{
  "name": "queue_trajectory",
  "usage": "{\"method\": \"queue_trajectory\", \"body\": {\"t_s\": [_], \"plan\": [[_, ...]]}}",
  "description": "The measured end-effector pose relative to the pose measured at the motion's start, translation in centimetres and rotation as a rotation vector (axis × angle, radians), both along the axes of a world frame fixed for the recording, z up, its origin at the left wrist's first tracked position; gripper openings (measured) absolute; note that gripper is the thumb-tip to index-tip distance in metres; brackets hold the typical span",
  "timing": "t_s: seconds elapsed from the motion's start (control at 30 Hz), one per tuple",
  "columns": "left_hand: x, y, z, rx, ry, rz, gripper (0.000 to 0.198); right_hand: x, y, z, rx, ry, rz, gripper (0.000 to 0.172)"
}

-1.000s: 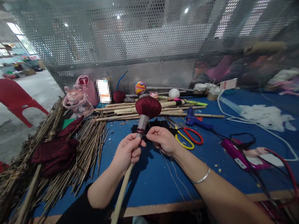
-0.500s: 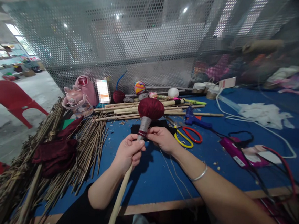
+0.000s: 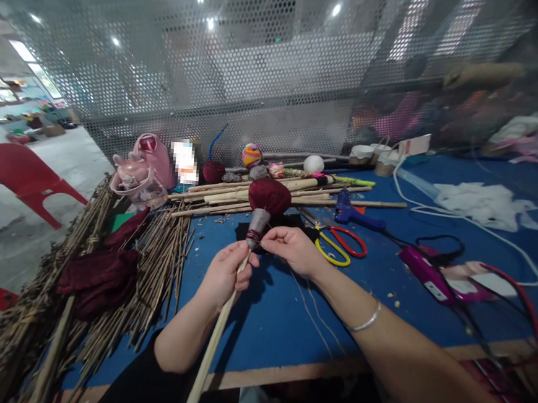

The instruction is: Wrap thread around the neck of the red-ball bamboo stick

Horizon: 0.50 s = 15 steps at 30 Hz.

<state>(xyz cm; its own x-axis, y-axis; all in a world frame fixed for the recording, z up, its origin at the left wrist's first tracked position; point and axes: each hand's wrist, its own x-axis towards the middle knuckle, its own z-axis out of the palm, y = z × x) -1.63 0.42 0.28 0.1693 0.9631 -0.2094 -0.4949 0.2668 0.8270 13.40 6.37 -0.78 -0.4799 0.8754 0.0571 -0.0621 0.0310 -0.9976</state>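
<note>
My left hand (image 3: pixel 230 274) is closed around a pale wooden stick (image 3: pixel 210 355), just below a grey wrapped collar (image 3: pixel 259 220). A dark red, cloth-like ball (image 3: pixel 269 195) tops the stick beyond the collar. Dark red turns of thread circle the collar's lower part. Beside the collar, my right hand (image 3: pixel 291 248) pinches its thumb and forefinger together on what looks like thread, though it is too fine to see clearly at the fingertips. Pale thread (image 3: pixel 310 304) hangs from below this hand toward the table edge. Black cloth (image 3: pixel 244 230) lies beneath the work.
On the blue table (image 3: pixel 280 351) lie scissors (image 3: pixel 340 247) with red and yellow handles, a blue glue gun (image 3: pixel 354 213), and a purple power strip (image 3: pixel 424 276). Bundled twigs (image 3: pixel 150 285) and dark red cloth (image 3: pixel 99 281) fill the left. A perforated metal screen (image 3: pixel 242 69) stands behind.
The stick has tilted slightly, and its lower end has swung left. The collar has turned a little in my left hand's grip. My right hand stays pinched close by.
</note>
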Motion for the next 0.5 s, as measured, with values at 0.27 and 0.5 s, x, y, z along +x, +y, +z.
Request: {"method": "queue_trajectory", "body": {"t_s": [0.27,0.5], "plan": [[0.1,-0.3,-0.4,-0.017,0.022,-0.085,0.029,0.1,0.5,-0.9,-0.227,0.198,0.204,0.038],[0.7,-0.3,-0.8,-0.100,0.182,-0.094,0.037,0.3,0.5,-1.2,-0.228,0.172,0.159,0.028]]}}
